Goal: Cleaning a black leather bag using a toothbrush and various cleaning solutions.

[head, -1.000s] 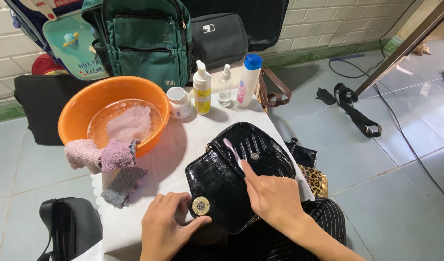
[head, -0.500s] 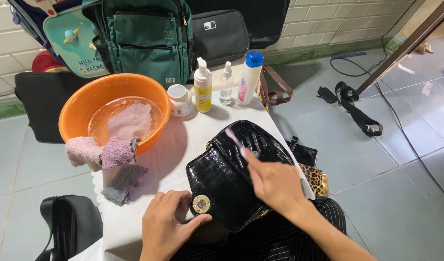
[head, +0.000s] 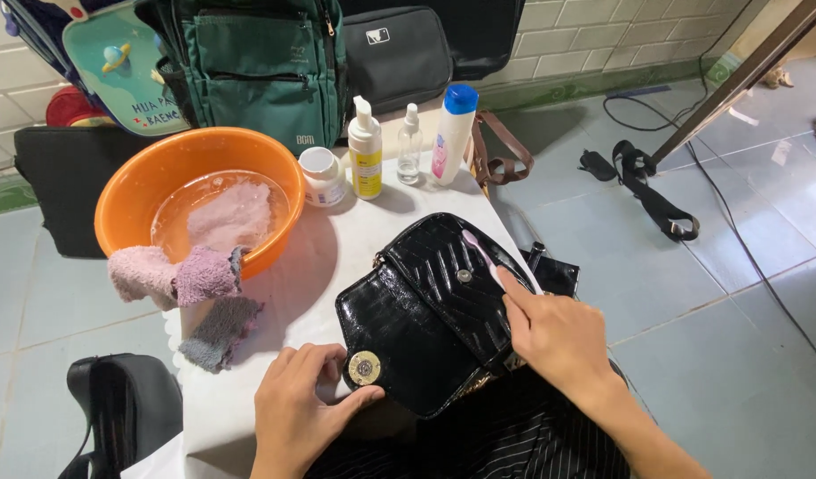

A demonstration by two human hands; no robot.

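Note:
A glossy black quilted handbag [head: 430,315] lies open-flapped on the white table [head: 323,257]. My left hand [head: 301,404] presses its near corner beside the round gold clasp [head: 364,367]. My right hand [head: 559,337] holds a pink toothbrush [head: 480,252] whose head rests on the bag's upper flap, close to a small metal snap [head: 464,275].
An orange basin [head: 199,200] with soapy water and a cloth stands at the left, with pink and grey cloths [head: 195,284] draped over its rim. A white jar [head: 322,176], a yellow pump bottle [head: 365,151], a spray bottle [head: 410,145] and a white bottle [head: 452,133] line the far edge. Backpacks [head: 257,71] lean behind.
My right hand has slid the toothbrush to the right and up across the flap. The left hand has stayed on the bag's corner.

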